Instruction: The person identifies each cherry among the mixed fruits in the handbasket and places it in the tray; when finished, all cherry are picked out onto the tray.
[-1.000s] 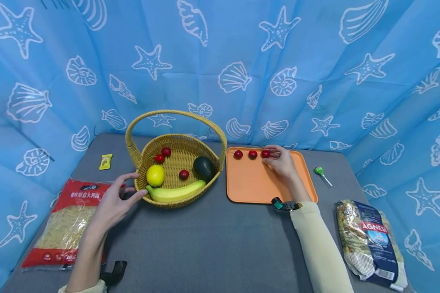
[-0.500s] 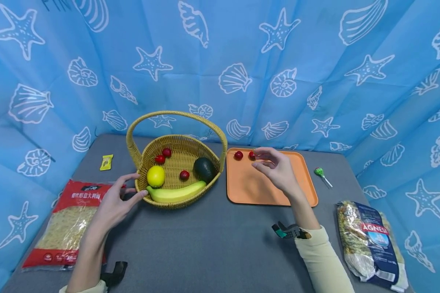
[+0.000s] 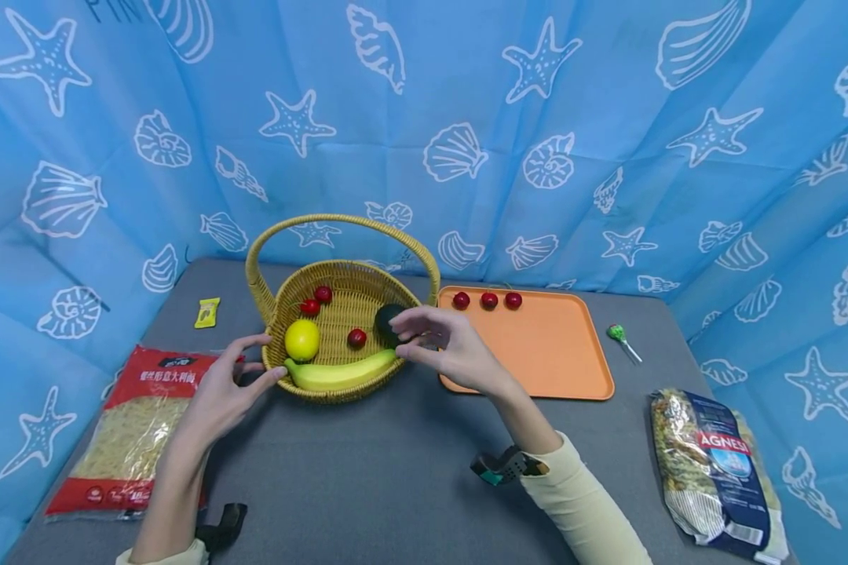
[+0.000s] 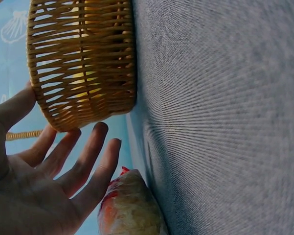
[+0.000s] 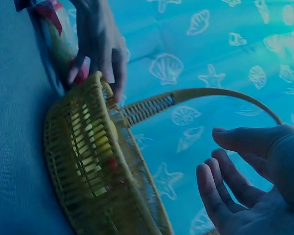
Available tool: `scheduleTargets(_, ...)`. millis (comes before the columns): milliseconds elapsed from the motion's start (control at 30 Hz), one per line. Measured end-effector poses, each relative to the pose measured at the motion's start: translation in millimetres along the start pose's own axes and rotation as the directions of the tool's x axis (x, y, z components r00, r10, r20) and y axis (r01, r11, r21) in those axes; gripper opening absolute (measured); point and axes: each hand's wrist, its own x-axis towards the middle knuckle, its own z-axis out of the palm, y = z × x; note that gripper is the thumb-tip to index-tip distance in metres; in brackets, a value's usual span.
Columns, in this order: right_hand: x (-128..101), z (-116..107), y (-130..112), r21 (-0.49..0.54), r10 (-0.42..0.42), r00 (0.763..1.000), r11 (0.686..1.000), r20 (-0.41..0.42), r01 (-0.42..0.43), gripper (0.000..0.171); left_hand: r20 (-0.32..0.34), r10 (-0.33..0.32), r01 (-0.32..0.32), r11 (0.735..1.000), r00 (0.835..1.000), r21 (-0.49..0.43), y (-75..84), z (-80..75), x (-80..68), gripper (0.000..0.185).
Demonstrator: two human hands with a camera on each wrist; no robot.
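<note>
A yellow wicker basket (image 3: 338, 318) with a tall arched handle holds a lemon (image 3: 301, 340), a banana (image 3: 341, 372), a dark avocado (image 3: 389, 323) and several cherries, one cherry (image 3: 356, 338) near its middle. My left hand (image 3: 222, 392) touches the basket's left rim with thumb and fingertips; in the left wrist view its fingers (image 4: 90, 152) look extended and spread. Over the basket's right edge hovers my right hand (image 3: 448, 349), partly hiding the avocado. Its fingers are loosely bent, and nothing shows between thumb and fingertips in the right wrist view.
An orange tray (image 3: 537, 345) bears a row of three cherries (image 3: 489, 300) along its back edge. Right of it lie a green lollipop (image 3: 616, 333) and a blue pasta bag (image 3: 721, 471). A red pasta bag (image 3: 130, 431) and a yellow wrapped candy (image 3: 207, 312) lie left.
My right hand has released the third cherry at the tray's back edge and moved left and nearer to above the basket's right rim. My left hand stays at the basket.
</note>
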Motion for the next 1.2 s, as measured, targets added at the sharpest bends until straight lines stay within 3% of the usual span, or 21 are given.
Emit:
scheduleTargets(233, 42, 25, 14, -0.072, 0.109, 0.992, 0.992, 0.069, -0.104, 0.036, -0.006, -0.002, 0.002, 1.0, 1.0, 0.006, 1.1, 0.5, -0.3, 0.071)
scheduleTargets(467, 73, 49, 26, -0.175, 0.23, 0.969, 0.962, 0.092, -0.211, 0.039, -0.011, -0.005, 0.005, 1.0, 1.0, 0.013, 0.7, 0.0, -1.1, 0.071)
scheduleTargets(833, 83, 69, 24, -0.175, 0.421, 0.907, 0.895, 0.02, -0.411, 0.045, 0.001, -0.006, 0.006, 1.0, 1.0, -0.003, 1.4, -1.9, -1.2, 0.072)
scheduleTargets(1033, 84, 73, 27, -0.119, 0.467, 0.884, 0.879, 0.021, -0.461, 0.045, 0.001, -0.001, 0.001, 1.0, 1.0, -0.001, 0.8, -1.2, 0.0, 0.072)
scheduleTargets(1200, 86, 76, 29, -0.157, 0.472, 0.882, 0.872, 0.017, -0.463, 0.044, 0.003, -0.001, 0.001, 1.0, 1.0, -0.004, 0.6, 0.2, 1.0, 0.072)
